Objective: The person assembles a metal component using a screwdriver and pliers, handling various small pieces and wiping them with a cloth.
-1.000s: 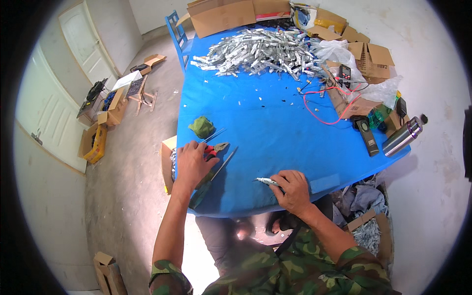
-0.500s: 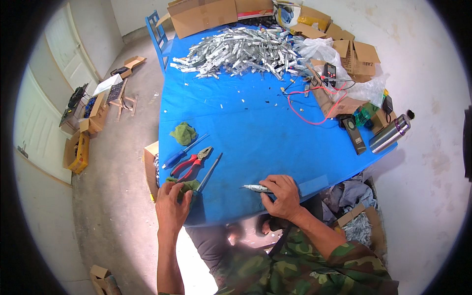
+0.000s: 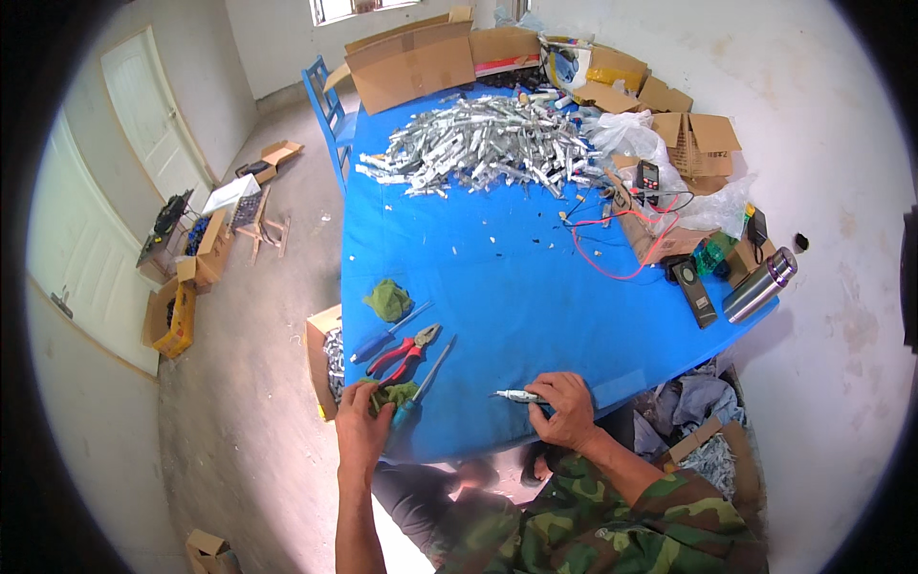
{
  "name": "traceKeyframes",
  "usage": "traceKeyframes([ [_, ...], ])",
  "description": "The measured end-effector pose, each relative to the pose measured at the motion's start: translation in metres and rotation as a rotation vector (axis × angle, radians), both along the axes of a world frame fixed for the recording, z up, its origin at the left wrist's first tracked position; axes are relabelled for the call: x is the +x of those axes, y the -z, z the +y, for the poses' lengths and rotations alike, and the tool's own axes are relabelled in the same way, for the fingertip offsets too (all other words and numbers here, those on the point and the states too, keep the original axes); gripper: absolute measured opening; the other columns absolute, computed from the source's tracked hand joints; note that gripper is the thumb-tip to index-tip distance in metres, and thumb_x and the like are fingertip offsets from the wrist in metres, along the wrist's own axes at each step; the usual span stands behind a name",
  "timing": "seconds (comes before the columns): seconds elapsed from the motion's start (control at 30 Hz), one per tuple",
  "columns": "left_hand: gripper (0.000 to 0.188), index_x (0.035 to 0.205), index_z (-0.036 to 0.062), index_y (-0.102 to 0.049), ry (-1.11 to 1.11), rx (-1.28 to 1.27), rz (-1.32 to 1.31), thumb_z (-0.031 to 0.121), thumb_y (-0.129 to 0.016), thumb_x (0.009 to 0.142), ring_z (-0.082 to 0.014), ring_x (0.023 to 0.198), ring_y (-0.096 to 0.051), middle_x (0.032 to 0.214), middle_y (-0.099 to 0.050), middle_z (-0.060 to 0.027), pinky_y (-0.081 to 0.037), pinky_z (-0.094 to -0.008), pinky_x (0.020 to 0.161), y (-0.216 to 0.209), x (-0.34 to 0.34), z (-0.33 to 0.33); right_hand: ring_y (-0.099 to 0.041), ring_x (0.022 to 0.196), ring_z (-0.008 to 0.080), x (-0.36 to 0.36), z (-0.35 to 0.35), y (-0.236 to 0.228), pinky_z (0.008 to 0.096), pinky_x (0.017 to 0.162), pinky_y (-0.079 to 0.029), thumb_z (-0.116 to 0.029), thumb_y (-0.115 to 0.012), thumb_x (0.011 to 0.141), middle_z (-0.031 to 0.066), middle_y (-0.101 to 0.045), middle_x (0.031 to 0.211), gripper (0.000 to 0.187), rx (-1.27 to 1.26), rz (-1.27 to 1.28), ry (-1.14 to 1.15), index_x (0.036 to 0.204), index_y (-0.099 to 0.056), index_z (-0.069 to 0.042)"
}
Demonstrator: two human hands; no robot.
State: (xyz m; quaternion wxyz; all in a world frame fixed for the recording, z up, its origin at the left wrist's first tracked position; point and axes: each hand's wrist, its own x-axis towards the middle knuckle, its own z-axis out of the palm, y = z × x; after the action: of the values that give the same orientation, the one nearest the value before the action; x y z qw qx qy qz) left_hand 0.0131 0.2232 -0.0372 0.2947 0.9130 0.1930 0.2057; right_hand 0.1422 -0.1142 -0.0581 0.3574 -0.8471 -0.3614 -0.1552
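My left hand (image 3: 364, 428) is at the table's near left edge, its fingers and thumb closed around the near side of a crumpled green cloth (image 3: 394, 393). Beside that thumb lies a screwdriver with a teal handle (image 3: 405, 412), its shaft pointing away to the right. My right hand (image 3: 564, 409) rests at the near edge and grips a slim whitish-silver pen-like piece (image 3: 516, 395), its thin tip pointing left; the palm hides the other end. Red-handled pliers (image 3: 403, 353), a blue-handled screwdriver (image 3: 374, 344) and a second green cloth (image 3: 389, 300) lie beyond my left hand.
A large heap of similar silvery pieces (image 3: 488, 143) covers the far part of the blue-covered table (image 3: 459, 306). At the right are a meter with leads (image 3: 647, 179), a steel flask (image 3: 760, 286) and a dark flat device (image 3: 694, 295). An open box (image 3: 323, 359) stands by the left edge.
The view has tilted up, so the table and hands sit lower and further right in the picture. Both hands keep nearly the same places on the table, with the same things at them.
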Motion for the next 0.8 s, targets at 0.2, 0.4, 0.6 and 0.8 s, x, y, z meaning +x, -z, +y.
traceKeyframes([
  [0.2, 0.033, 0.113, -0.0009, -0.066, -0.056, -0.029, -0.018, 0.0, -0.081, 0.082, -0.0353, 0.092, -0.071, 0.112, -0.068, -0.021, -0.059, -0.044, 0.081, 0.01, 0.006, 0.001, -0.068, 0.101, 0.0311, 0.001, -0.003, 0.005, 0.0445, 0.093, -0.051, -0.012, -0.076, 0.079, 0.0074, -0.071, 0.105, 0.025, 0.042, -0.001, 0.014, 0.104, -0.077, -0.012],
  [0.4, 0.017, 0.099, -0.0029, -0.068, -0.144, -0.025, -0.192, -0.005, -0.074, 0.083, -0.0372, 0.082, -0.072, 0.09, -0.071, -0.0216, -0.059, -0.0434, 0.078, 0.02, -0.003, 0.002, -0.068, 0.099, 0.0311, 0.002, -0.005, 0.01, 0.0452, 0.092, -0.051, -0.013, -0.078, 0.08, 0.0082, -0.071, 0.105, 0.026, 0.067, -0.002, 0.0, 0.106, -0.079, -0.011],
  [0.6, 0.014, 0.106, -0.0019, -0.07, -0.053, -0.283, -0.348, -0.001, -0.076, 0.093, -0.0163, 0.087, -0.072, 0.091, -0.072, -0.0073, -0.059, -0.0309, 0.077, -0.04, -0.001, -0.036, -0.068, 0.1, 0.0339, 0.006, -0.006, 0.025, 0.0471, 0.09, -0.051, -0.014, -0.078, 0.082, 0.0115, -0.071, 0.105, 0.023, 0.02, -0.024, 0.022, 0.105, -0.079, -0.011],
  [0.8, 0.017, 0.109, -0.001, -0.069, 0.114, -0.384, -0.316, -0.005, -0.074, 0.093, -0.0143, 0.083, -0.07, 0.103, -0.071, -0.0075, -0.057, -0.0288, 0.071, -0.043, 0.026, -0.144, -0.066, 0.108, 0.0353, 0.005, -0.023, 0.009, 0.0474, 0.092, -0.049, -0.019, -0.083, 0.081, 0.0112, -0.07, 0.116, 0.041, 0.011, 0.058, 0.004, 0.12, -0.073, -0.011],
])
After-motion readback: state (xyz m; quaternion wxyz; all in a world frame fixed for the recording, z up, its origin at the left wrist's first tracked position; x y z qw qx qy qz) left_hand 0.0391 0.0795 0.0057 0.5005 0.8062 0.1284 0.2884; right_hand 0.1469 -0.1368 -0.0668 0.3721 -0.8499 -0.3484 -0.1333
